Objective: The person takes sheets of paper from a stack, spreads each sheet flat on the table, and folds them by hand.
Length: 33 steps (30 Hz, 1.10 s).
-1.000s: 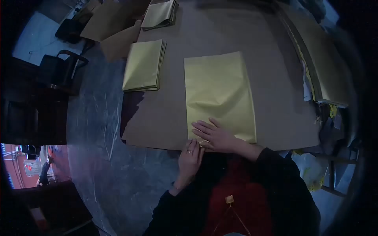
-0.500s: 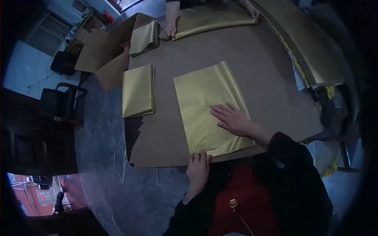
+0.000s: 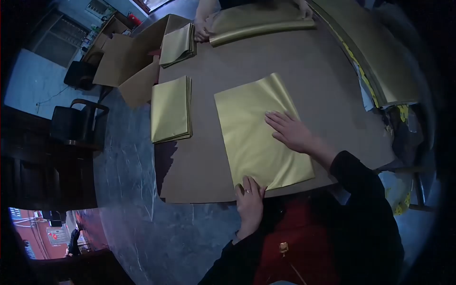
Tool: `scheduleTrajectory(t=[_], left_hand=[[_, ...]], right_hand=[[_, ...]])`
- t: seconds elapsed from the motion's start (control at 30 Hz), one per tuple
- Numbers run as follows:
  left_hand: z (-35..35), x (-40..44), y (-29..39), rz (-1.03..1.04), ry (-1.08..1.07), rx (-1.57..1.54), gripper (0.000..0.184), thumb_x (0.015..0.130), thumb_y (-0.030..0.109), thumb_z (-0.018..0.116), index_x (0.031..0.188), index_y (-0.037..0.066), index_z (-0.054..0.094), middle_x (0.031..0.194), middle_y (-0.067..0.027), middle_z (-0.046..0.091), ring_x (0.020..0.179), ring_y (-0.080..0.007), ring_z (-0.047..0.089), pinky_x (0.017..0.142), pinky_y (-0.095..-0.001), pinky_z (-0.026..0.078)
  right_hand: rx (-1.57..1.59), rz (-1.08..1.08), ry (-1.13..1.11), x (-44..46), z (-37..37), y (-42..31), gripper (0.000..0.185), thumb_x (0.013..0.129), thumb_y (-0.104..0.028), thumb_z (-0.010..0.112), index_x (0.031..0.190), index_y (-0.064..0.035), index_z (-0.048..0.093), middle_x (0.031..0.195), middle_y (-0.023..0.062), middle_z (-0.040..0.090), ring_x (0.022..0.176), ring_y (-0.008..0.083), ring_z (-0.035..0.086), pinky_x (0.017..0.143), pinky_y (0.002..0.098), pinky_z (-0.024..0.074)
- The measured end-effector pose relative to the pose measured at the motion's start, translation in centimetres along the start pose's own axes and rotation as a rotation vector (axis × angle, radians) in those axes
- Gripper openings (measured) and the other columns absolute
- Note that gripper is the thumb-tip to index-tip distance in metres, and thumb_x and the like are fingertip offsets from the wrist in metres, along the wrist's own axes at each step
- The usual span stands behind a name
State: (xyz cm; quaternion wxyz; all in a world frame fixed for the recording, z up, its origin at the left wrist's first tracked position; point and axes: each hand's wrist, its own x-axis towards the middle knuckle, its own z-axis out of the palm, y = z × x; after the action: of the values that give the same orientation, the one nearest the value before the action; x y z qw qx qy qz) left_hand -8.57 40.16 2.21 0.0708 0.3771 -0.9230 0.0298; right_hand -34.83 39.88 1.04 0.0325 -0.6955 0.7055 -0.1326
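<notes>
A gold, slightly shiny folded sheet (image 3: 242, 123) lies on the brown tabletop in front of me, with creases along its right side and near edge. My right hand (image 3: 292, 133) rests flat on the right half of it, fingers stretched out. At the sheet's near left corner, my left hand (image 3: 249, 204) has its bent fingers over the edge and appears to grip it; the thumb is partly hidden. To the left lies a stack of folded gold sheets (image 3: 171, 109), with a second gold stack (image 3: 177, 45) beyond it.
Across the brown-covered table (image 3: 199, 166), another person's hands (image 3: 202, 31) hold a gold sheet (image 3: 261, 33). A large open cardboard box (image 3: 137, 78) stands at the far left. Long gold material (image 3: 375, 61) lies along the right side. Black chairs (image 3: 73, 123) stand on the floor at left.
My right hand has slid up and away from me across the sheet. The fingers of my left hand have shifted slightly at the near edge. Across the table, the other person's hands have moved.
</notes>
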Motion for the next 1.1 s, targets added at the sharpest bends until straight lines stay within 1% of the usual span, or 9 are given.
scheduleTrajectory(t=[0.13,0.17,0.3,0.47,0.57,0.7,1.0,1.07,1.1], left_hand=[[-0.3,-0.1,-0.2,0.035,-0.025,0.007,0.050,0.083,0.036,0.063,0.116,0.001,0.053,0.119,-0.0129,0.052,0.094,-0.0332,0.053,0.075,-0.0379,0.051],[-0.6,0.1,0.1,0.010,0.037,-0.067,0.054,0.079,0.028,0.069,0.119,-0.002,0.050,0.117,-0.0146,0.052,0.094,-0.0359,0.053,0.076,-0.0392,0.050],[-0.1,-0.1,0.0,-0.011,-0.018,-0.054,0.060,0.079,0.033,0.068,0.125,0.001,0.047,0.119,-0.0139,0.051,0.094,-0.0362,0.053,0.075,-0.0391,0.051],[1.0,-0.4,-0.3,-0.016,0.005,0.009,0.056,0.079,0.034,0.068,0.121,0.001,0.051,0.121,-0.0123,0.052,0.096,-0.0352,0.052,0.071,-0.0403,0.053],[0.3,-0.1,0.0,-0.002,0.009,0.003,0.054,0.080,0.034,0.068,0.119,0.000,0.052,0.121,-0.0118,0.052,0.098,-0.0349,0.052,0.073,-0.0404,0.053],[0.0,-0.2,0.0,0.008,0.009,0.036,0.054,0.079,0.035,0.068,0.118,0.000,0.052,0.122,-0.0111,0.050,0.097,-0.0334,0.052,0.073,-0.0375,0.052],[-0.2,-0.1,0.1,0.004,-0.037,0.018,0.056,0.081,0.037,0.066,0.120,0.000,0.052,0.119,-0.0141,0.054,0.097,-0.0345,0.054,0.072,-0.0381,0.053],[-0.2,-0.1,0.0,-0.011,-0.062,0.021,0.055,0.082,0.037,0.065,0.120,0.000,0.053,0.118,-0.0143,0.055,0.098,-0.0347,0.054,0.072,-0.0386,0.053],[-0.2,0.0,0.0,-0.013,-0.076,0.026,0.054,0.082,0.037,0.065,0.120,0.001,0.053,0.120,-0.0134,0.055,0.098,-0.0346,0.054,0.072,-0.0396,0.053]], right_hand=[[0.087,0.013,-0.042,1.5,-0.4,0.8,0.051,0.098,-0.034,0.033,0.142,-0.0089,0.028,0.149,0.0058,0.026,0.137,0.0213,0.024,0.114,0.0412,0.0146],[0.117,0.044,-0.054,1.2,-0.5,1.4,0.051,0.098,-0.034,0.033,0.142,-0.0085,0.028,0.149,0.0063,0.026,0.137,0.0216,0.024,0.114,0.0413,0.0148],[0.035,-0.008,-0.047,2.0,-0.8,3.2,0.052,0.097,-0.032,0.035,0.141,-0.0050,0.029,0.149,0.0106,0.023,0.139,0.0235,0.020,0.114,0.0377,0.0162],[0.094,0.080,-0.033,4.3,-0.4,6.4,0.054,0.097,-0.032,0.034,0.143,-0.0060,0.025,0.150,0.0106,0.021,0.139,0.0246,0.019,0.114,0.0370,0.0151],[0.013,0.137,-0.005,5.8,-0.7,8.4,0.054,0.098,-0.036,0.032,0.142,-0.0053,0.025,0.150,0.0107,0.023,0.139,0.0243,0.020,0.114,0.0379,0.0154],[-0.042,0.239,0.000,7.2,-0.8,9.7,0.056,0.098,-0.038,0.028,0.143,-0.0046,0.023,0.152,0.0077,0.017,0.140,0.0218,0.016,0.115,0.0398,0.0116],[-0.137,0.308,-0.002,3.6,0.2,7.0,0.057,0.099,-0.039,0.025,0.143,-0.0035,0.022,0.152,0.0082,0.018,0.140,0.0203,0.017,0.113,0.0464,0.0100],[-0.131,0.274,0.008,0.8,0.1,4.9,0.057,0.098,-0.038,0.030,0.142,-0.0021,0.025,0.151,0.0087,0.020,0.139,0.0210,0.018,0.113,0.0472,0.0112],[-0.132,0.259,0.050,-1.0,0.7,4.1,0.057,0.096,-0.037,0.036,0.141,-0.0019,0.028,0.150,0.0089,0.022,0.139,0.0214,0.020,0.112,0.0480,0.0136]])
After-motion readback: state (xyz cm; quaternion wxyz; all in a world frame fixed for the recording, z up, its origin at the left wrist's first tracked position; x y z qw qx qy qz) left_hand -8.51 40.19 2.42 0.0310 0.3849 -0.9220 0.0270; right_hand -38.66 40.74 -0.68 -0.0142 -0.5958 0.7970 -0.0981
